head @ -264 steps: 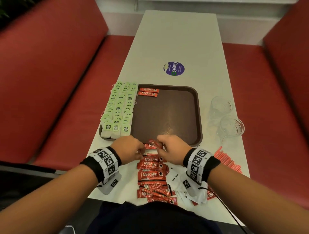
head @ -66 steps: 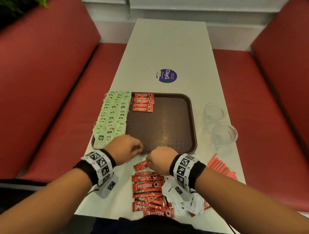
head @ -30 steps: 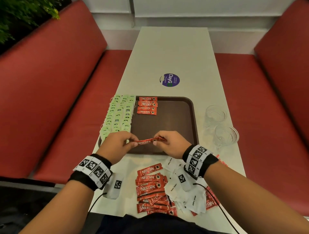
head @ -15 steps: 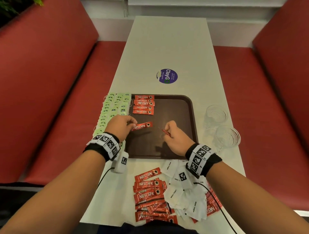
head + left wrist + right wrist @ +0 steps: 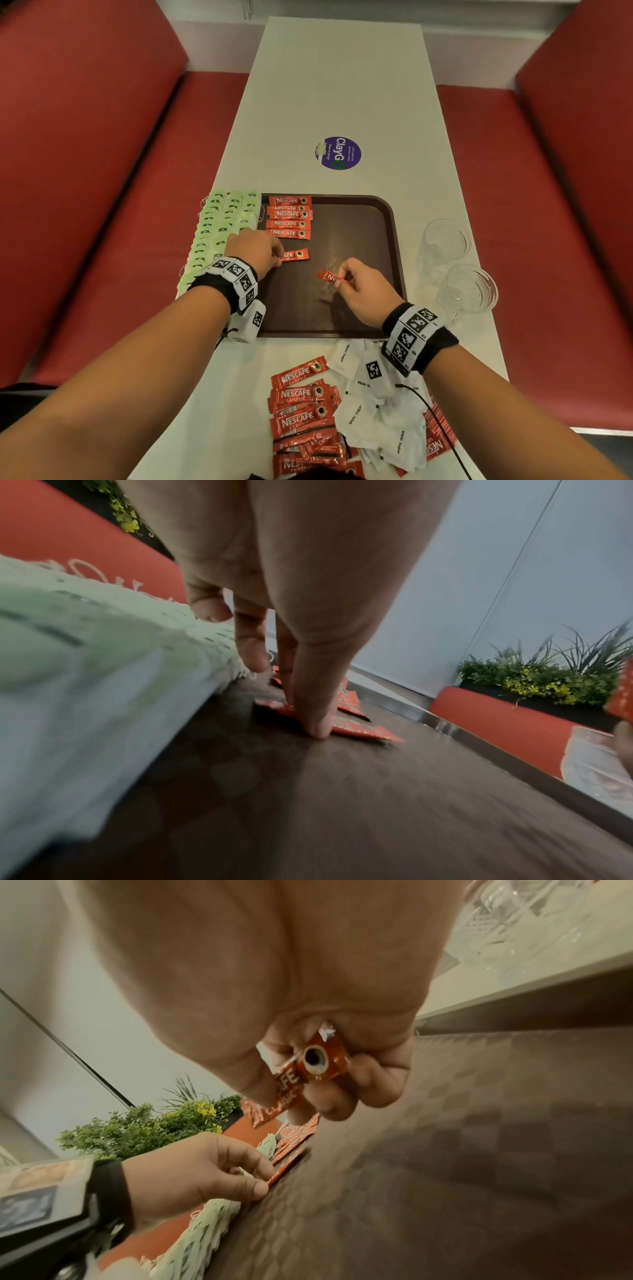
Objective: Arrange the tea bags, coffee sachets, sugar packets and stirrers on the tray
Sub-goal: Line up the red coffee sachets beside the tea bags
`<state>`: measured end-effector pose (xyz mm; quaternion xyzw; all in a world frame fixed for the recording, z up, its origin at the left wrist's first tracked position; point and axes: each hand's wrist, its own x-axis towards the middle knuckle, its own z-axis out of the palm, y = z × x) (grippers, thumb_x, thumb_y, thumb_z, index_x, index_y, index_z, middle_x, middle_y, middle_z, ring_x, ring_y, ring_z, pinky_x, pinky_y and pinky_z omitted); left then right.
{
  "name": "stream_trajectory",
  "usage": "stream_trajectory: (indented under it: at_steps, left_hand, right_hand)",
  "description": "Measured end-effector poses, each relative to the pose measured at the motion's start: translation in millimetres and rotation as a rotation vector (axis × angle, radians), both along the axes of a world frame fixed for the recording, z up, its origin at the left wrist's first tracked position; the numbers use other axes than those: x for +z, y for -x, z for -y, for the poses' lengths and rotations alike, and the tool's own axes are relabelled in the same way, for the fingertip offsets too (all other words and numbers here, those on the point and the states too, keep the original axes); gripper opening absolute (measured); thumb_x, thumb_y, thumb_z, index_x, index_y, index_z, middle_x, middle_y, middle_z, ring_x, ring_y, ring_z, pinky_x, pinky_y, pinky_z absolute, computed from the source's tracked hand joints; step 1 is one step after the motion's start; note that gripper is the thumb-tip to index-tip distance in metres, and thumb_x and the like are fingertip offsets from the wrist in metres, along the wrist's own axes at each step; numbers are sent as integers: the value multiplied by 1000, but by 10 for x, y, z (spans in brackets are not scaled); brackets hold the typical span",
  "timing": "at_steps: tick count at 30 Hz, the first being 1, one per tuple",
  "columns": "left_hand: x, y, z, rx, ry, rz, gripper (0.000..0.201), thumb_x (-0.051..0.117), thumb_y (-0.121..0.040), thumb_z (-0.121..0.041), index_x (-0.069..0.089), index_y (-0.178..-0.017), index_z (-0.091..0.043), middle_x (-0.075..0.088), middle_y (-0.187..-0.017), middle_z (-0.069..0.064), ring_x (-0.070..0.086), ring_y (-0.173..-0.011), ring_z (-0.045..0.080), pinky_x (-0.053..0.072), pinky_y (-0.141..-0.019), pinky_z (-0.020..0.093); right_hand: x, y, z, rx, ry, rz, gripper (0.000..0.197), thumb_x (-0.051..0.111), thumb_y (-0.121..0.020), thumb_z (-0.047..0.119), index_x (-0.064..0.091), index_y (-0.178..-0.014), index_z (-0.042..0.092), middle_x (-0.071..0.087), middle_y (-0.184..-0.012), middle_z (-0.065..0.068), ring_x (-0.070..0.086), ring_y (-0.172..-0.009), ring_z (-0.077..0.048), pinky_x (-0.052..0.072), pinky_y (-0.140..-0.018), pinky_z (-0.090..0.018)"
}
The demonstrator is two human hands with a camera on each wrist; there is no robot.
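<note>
The left hand (image 5: 255, 251) pinches one end of a coffee sachet (image 5: 296, 255) lying flat on the tray (image 5: 359, 308), just below the sachet row (image 5: 289, 216). To its right, the right hand (image 5: 359, 291) holds a second sachet (image 5: 329, 276) between curled fingers above the tray; behind both wrists lie the loose sachets (image 5: 301, 407) and sugar packets (image 5: 376, 411).

The left hand (image 5: 255, 253) covers the near end of the coffee sachet (image 5: 297, 255) lying on the tray (image 5: 359, 308), so its printed name is cut short; in the left wrist view the tea bags (image 5: 85, 674) are a pale green blur; the right hand (image 5: 359, 291) hides most of the second sachet (image 5: 328, 276); the loose sachets (image 5: 301, 421) and sugar packets (image 5: 376, 421) on the bench (image 5: 335, 85) run off the bottom edge; the right wrist hides the stirrers.
</note>
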<state>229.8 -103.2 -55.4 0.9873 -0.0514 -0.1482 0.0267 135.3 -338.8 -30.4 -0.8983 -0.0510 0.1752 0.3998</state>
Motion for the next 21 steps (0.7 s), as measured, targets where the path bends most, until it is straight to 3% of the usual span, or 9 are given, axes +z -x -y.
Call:
stream_trajectory:
  at_steps: [5, 11, 14, 18, 21]
  left_hand:
    - [77, -199, 56, 0, -36, 33, 5, 71, -88, -38, 70, -90, -42, 69, -103, -7, 61, -103, 22, 47, -93, 41]
    - [100, -268, 69, 13, -13, 46, 8, 72, -87, -41, 71, -95, -40, 70, -105, -6, 61, -103, 22, 46, -94, 41]
    - [192, -166, 104, -15, 178, 130, 18, 65, -88, -51, 72, -98, -37, 71, -101, -8, 63, -97, 18, 49, -91, 39]
    - [461, 183, 230, -200, 586, 94, 22, 64, -92, -47, 76, -95, -29, 71, -89, -14, 61, -83, 6, 48, -77, 27]
    - [514, 378, 245, -367, 602, 35, 12, 73, -86, -40, 77, -93, -31, 65, -80, -17, 57, -80, 0, 47, -74, 24]
  right_hand:
    - [19, 7, 26, -36, -38, -5, 8, 52, -96, 10, 50, -94, 17, 53, -76, 2, 46, -61, -11, 38, -59, -23]
    - [20, -5, 14, -38, -36, -5, 13, 54, -94, 8, 53, -92, 20, 56, -83, 1, 50, -68, -12, 39, -63, -21]
    - [33, -16, -9, -42, -38, 22, 11, 56, -97, 11, 56, -98, 22, 60, -92, 4, 57, -78, -9, 42, -67, -16]
    - [33, -34, -38, -30, -58, 53, 11, 58, -97, 13, 58, -99, 24, 61, -95, 8, 58, -85, -7, 42, -72, -16]
    - [51, -34, -61, -11, -70, 67, 9, 58, -98, 14, 58, -101, 24, 61, -94, 8, 59, -84, -8, 46, -76, -19]
